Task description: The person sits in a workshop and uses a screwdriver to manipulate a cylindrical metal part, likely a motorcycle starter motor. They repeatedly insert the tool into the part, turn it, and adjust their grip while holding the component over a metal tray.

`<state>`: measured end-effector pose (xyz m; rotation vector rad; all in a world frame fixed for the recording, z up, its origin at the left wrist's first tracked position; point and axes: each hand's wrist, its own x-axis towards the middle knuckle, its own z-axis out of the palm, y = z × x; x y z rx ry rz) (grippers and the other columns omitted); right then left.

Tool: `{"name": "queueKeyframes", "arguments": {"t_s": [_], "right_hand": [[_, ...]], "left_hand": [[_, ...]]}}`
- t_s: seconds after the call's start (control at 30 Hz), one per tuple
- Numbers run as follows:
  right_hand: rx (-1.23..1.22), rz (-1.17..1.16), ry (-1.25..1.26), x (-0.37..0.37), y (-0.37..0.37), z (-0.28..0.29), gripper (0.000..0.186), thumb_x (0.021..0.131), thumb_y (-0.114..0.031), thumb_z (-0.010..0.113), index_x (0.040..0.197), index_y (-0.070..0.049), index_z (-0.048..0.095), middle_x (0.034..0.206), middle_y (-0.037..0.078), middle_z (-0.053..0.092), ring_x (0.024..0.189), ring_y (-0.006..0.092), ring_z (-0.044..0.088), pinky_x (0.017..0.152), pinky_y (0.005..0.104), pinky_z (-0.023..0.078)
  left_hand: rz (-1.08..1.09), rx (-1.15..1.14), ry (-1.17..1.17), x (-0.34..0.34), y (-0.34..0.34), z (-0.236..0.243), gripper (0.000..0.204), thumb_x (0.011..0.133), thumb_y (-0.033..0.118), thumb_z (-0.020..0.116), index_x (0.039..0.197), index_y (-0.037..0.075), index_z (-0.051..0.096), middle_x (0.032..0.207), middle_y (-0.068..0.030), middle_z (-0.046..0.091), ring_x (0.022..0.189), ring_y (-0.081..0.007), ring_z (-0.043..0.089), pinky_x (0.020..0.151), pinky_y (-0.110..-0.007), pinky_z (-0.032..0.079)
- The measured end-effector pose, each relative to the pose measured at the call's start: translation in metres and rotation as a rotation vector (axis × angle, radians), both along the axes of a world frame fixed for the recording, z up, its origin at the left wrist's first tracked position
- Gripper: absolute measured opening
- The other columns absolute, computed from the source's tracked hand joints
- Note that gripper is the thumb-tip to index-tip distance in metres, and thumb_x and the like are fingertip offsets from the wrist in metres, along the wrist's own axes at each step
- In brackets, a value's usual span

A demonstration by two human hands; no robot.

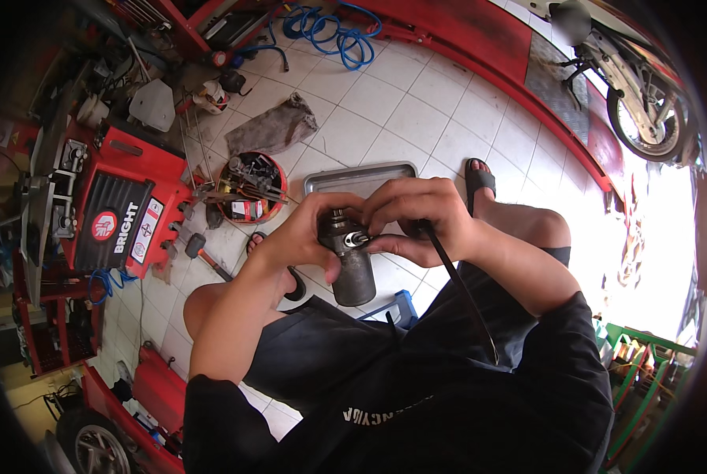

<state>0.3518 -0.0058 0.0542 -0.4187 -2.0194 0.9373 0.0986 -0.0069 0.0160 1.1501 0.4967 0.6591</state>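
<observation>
My left hand (300,237) is wrapped round a dark grey metal cylinder (352,276), which looks like a small motor with a stub at its top end. A shiny round fitting (356,238) sticks out of its side. Close against that fitting, my right hand (424,217) has its fingers curled in, the thumb tip beside it. From under the right palm a long thin black strip (465,300) runs down over my thigh; whether it joins the cylinder is hidden by the fingers. Both hands are above the floor between my knees.
Beyond my hands lies a shallow metal tray (361,175). Left of it stands a round tub of tools and parts (252,189), with a dirty rag (274,126) behind. A hammer (207,257) lies near my left knee. A blue plastic item (405,310) sits between my legs.
</observation>
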Motion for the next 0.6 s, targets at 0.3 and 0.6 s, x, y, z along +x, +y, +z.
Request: {"name": "queueKeyframes", "arguments": {"t_s": [0.3,0.6], "right_hand": [[-0.058,-0.046,-0.019,-0.001,-0.005,0.006,0.029,0.074,-0.014,0.090,0.092,-0.002,0.071,0.093,0.008,0.071,0.062,0.0167,0.063,0.050,0.0273,0.046],[-0.050,-0.017,-0.026,0.000,-0.004,0.002,0.033,0.070,-0.018,0.094,0.089,-0.004,0.071,0.093,0.009,0.072,0.075,0.0199,0.070,0.055,0.0270,0.051]], "left_hand": [[-0.087,-0.017,0.016,0.003,0.002,-0.008,0.106,0.043,0.035,0.104,0.130,-0.002,0.057,0.116,-0.0050,0.065,0.109,-0.0135,0.062,0.094,-0.030,0.049],[0.020,-0.058,-0.027,0.010,-0.009,0.008,0.106,0.042,0.048,0.100,0.126,-0.002,0.059,0.111,-0.0038,0.066,0.104,-0.0119,0.062,0.092,-0.029,0.048]]}}
